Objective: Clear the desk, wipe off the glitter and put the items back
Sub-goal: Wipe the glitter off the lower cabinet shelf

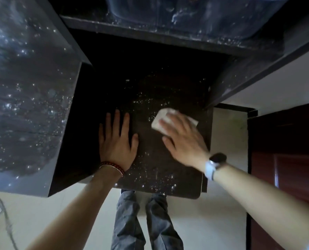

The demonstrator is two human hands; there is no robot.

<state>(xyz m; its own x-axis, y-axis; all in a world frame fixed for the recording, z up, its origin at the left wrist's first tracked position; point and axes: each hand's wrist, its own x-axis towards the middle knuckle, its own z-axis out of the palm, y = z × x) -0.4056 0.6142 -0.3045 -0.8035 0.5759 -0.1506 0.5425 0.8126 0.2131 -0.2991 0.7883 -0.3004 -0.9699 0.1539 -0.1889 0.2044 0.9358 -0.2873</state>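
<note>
1. We judge the clearing step done: the dark desk (150, 98) at the centre of the frame carries no loose items that we can see.
2. We are in the wiping step, and it looks far from finished. Glitter (150, 175) still speckles the desk near its lower edge, and more lies above the cloth toward the middle of the frame.
3. Sparkles also show on the shelf surface (24, 87) at the left of the frame and on the ledge along the top, so we expect those to need wiping too.
4. Putting the items back is not yet begun; we cannot see where they are.
5. Our right hand (182, 139), at centre right, presses a folded white cloth (161, 120) flat onto the desk, fingers straight and spread over it, not curled round it. A watch (215, 163) sits on that wrist.
6. Our left hand (116, 139), at centre left, lies flat on the desk with fingers extended and slightly splayed, holding nothing; we judge it a brace. A beaded bracelet (112, 166) circles its wrist.
</note>
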